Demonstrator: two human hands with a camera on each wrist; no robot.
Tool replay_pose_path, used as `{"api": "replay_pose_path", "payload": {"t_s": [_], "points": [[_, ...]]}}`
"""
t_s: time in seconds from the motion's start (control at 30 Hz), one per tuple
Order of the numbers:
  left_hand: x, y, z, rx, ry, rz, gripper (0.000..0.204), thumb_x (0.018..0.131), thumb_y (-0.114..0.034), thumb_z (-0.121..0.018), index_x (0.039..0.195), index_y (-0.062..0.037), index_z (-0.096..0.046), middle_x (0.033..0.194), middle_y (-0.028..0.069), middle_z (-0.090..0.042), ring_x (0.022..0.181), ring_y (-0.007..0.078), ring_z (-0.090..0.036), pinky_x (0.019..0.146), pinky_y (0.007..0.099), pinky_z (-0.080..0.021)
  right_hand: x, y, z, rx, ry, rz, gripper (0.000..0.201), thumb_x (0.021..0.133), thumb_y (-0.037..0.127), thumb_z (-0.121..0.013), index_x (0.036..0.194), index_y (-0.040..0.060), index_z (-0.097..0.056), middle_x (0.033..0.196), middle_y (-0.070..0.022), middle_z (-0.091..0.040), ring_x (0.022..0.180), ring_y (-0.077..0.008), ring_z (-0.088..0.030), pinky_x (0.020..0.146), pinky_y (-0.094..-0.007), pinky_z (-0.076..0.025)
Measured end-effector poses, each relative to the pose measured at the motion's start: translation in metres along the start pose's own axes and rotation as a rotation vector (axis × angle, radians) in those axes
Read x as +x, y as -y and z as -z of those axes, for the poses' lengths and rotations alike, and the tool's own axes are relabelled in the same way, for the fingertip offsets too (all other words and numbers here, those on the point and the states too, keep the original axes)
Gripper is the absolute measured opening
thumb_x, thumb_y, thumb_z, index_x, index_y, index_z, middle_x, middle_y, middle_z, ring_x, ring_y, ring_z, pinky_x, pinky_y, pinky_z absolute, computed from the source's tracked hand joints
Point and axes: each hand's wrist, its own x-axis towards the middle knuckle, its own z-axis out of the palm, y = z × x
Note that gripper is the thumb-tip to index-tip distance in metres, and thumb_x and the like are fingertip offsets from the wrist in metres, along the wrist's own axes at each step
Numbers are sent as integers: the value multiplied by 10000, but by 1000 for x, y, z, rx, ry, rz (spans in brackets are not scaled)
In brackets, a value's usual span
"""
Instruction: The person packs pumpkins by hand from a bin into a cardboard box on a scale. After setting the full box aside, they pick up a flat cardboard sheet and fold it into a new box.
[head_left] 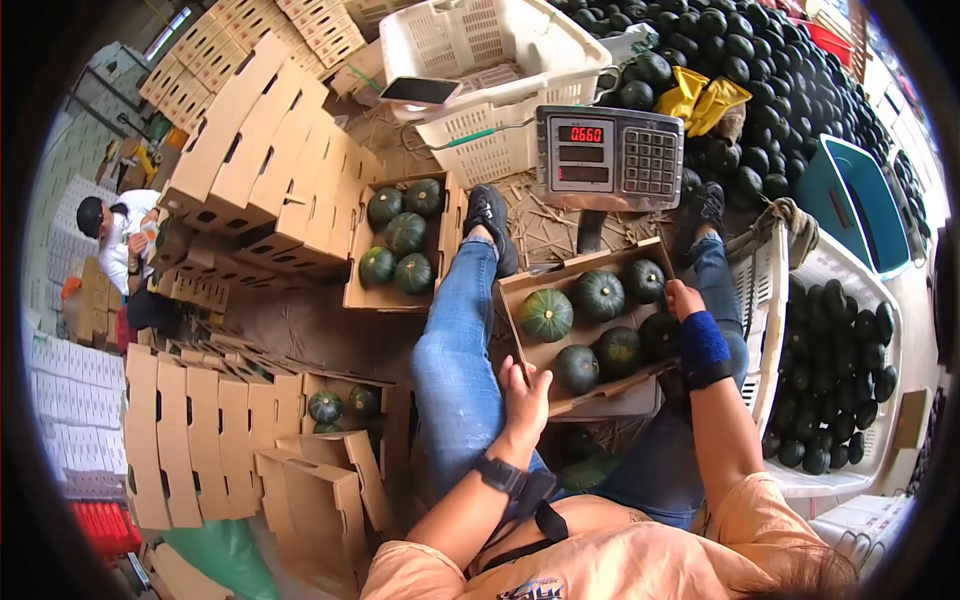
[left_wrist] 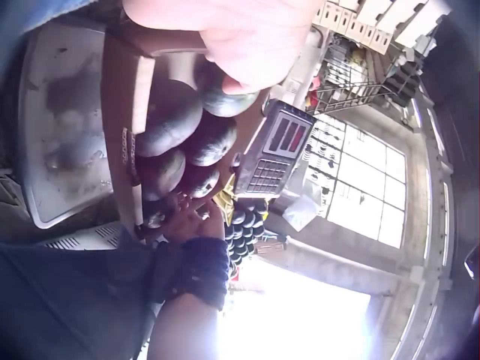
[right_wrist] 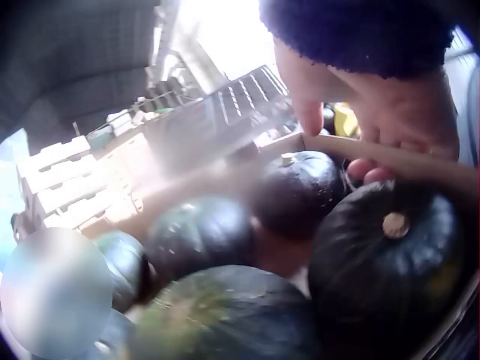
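The left hand grips the open carton at its left wall; the right hand curls its fingers over the right wall. Inside this carton sit 6 squashes. Beyond it, the scale reads 0.660.

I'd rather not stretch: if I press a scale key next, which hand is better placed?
Probably your right hand: it grips the box's right wall, closer to the scale's keypad. Your left hand grips the left wall, nearer your body. Either would have to let go.
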Motion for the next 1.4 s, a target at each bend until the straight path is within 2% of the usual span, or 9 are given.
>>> {"api": "replay_pose_path", "payload": {"t_s": [0.2,0.5,0.73,0.83,0.97,1.07,1.2,1.33,1.4], "points": [[-56,-68,86,-469,82,-188,267,799,-157,-665,964,-68,-475,1476,183,-118,1241,210,-339,970,343,-337,-86,129,-3,117,341,299,195,881,211,-548,815,28,-559,664,19,-459,577,-75,-429,522,-214,-347],[-64,-96,170,-1311,31,225,669,786,-170,-524,1403,-140,-267,1300,109,-433,1202,269,-434,1028,422,-359,-150,270,-90,-398,555,608,420,861,316,-574,1110,-22,-586,848,-68,-607,731,-129,-546,673,-276,-449],[17,-87,181,-1524,-140,131,528,747,-247,-477,1252,-91,-465,1227,130,-522,1151,305,-506,1000,466,-400,-229,359,-94,-31,609,907,406,898,227,-472,1249,31,-527,1291,-125,-505,1217,-186,-438,1018,-328,-313],[82,-69,175,-1604,-205,64,502,753,-254,-486,1222,-74,-487,1231,133,-527,1141,313,-517,947,489,-448,-240,342,-53,-251,436,1143,408,879,267,-460,1220,53,-529,1370,-130,-434,1273,-239,-399,1020,-373,-297],[176,-1,169,-1534,-312,114,303,765,-216,-567,1028,-91,-484,997,80,-523,897,229,-546,755,419,-496,-257,293,4,-333,177,931,533,814,458,-505,1142,40,-539,1423,-142,-357,1299,-279,-361,1032,-424,-272],[188,12,163,-1180,-546,480,315,749,-169,-634,1003,-127,-452,875,40,-406,787,174,-414,814,363,-424,-256,242,66,-371,-4,817,433,826,346,-528,1136,44,-547,1391,-143,-396,1290,-264,-370,1030,-391,-288],[107,-23,176,-1239,-592,223,767,801,-145,-602,1453,-195,-202,1188,98,-444,1156,252,-421,1010,494,-343,-241,129,169,-477,-44,589,366,822,142,-515,1165,12,-515,1310,-146,-456,1243,-264,-410,1033,-361,-293],[105,26,211,-876,-713,430,567,839,-94,-464,1390,-156,-347,1233,27,-477,954,144,-455,869,350,-385,-260,24,184,-704,-175,443,382,829,64,-512,1199,-19,-475,1229,-149,-491,1182,-259,-448,1018,-338,-311],[139,80,229,-749,-763,219,565,840,-43,-417,1398,-84,-336,1389,114,-400,1214,230,-424,1030,361,-316,-258,-37,181,-361,-138,407,348,884,111,-505,1210,-5,-470,1183,-107,-513,1117,-207,-471,973,-308,-344]]}}
